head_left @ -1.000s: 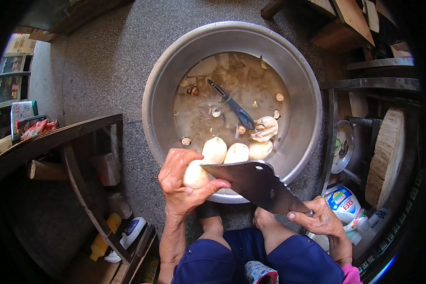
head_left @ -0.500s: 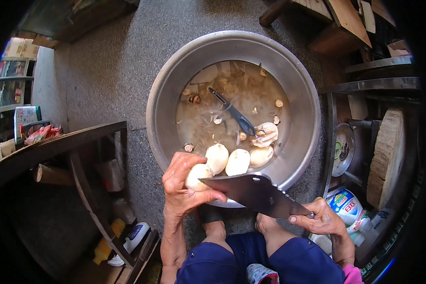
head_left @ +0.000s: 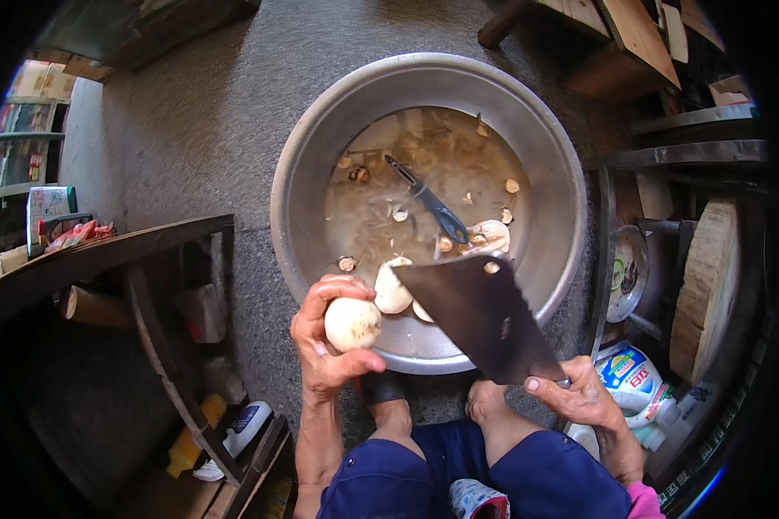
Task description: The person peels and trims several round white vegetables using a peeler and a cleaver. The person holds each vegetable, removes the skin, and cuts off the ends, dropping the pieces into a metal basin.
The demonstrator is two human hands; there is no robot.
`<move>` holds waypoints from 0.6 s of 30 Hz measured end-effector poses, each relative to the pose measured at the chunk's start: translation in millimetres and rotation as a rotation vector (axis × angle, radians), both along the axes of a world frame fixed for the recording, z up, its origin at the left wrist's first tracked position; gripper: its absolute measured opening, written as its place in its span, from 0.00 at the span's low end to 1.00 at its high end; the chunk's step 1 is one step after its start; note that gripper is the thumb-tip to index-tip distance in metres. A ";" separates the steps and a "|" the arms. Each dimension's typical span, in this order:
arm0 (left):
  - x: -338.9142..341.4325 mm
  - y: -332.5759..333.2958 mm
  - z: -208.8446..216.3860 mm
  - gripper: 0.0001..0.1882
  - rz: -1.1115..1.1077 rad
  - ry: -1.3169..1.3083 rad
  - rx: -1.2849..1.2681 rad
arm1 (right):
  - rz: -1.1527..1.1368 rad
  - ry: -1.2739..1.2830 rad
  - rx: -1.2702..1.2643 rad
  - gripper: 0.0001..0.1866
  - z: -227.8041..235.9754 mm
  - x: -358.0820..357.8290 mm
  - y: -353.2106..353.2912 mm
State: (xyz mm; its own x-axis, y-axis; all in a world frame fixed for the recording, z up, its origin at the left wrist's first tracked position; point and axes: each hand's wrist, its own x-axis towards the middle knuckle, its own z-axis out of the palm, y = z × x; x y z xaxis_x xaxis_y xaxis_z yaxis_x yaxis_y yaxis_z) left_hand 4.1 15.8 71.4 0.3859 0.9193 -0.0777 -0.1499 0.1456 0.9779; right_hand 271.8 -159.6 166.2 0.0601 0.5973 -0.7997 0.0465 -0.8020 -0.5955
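Observation:
My left hand (head_left: 325, 346) holds a pale, round peeled root (head_left: 352, 323) over the near rim of a big metal basin (head_left: 303, 173). My right hand (head_left: 576, 400) grips the handle of a broad dark cleaver (head_left: 485, 316), whose blade slants up and left over the basin, apart from the root. In the basin's murky water lie more pale peeled roots (head_left: 391, 290), bits of peel and a dark-handled peeler (head_left: 428, 208).
The basin stands on a grey floor between my knees. A dark wooden shelf frame (head_left: 147, 294) with bottles stands at the left. At the right are a round wooden chopping block (head_left: 705, 290), a small plate (head_left: 625, 272), a plastic detergent bottle (head_left: 636, 385) and metal racks.
The cleaver blade has lifted off the root and swung up and to the right. My left hand still holds the root, now turned so its rounded face shows.

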 end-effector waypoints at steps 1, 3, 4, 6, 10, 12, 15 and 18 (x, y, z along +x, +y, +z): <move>-0.2 1.6 -1.0 0.36 -0.009 -0.131 -0.086 | -0.057 0.014 0.005 0.11 -1.2 -0.1 -0.6; -3.7 0.7 -1.3 0.43 -0.048 -0.228 -0.201 | -0.057 -0.024 0.070 0.12 1.9 -0.3 4.9; -2.5 -1.6 0.4 0.45 -0.023 -0.262 -0.260 | -0.036 -0.027 0.056 0.12 1.9 3.2 3.1; -2.9 -2.8 1.4 0.49 0.007 -0.278 -0.335 | 0.000 -0.033 0.063 0.12 5.4 2.7 6.3; 5.9 -1.8 7.9 0.44 0.058 -0.233 -0.377 | 0.111 -0.017 0.029 0.11 5.1 4.2 0.2; 3.4 -1.9 -2.2 0.43 0.045 -0.221 -0.295 | 0.153 -0.015 0.045 0.11 6.8 3.9 -0.3; 2.7 -2.9 -3.9 0.42 0.042 -0.225 -0.276 | 0.167 0.006 0.079 0.11 11.2 1.9 3.7; 3.2 -3.2 -0.6 0.40 0.020 -0.221 -0.293 | 0.186 0.022 0.091 0.10 11.7 1.1 5.6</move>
State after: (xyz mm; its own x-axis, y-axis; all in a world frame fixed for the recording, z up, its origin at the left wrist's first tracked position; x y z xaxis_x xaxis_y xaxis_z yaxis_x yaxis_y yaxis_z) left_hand 7.3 12.7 70.8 0.4052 0.8778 -0.2554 -0.3582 0.4094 0.8391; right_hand 272.9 -154.0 177.9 -0.0748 0.6663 -0.7419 0.1752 -0.7236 -0.6676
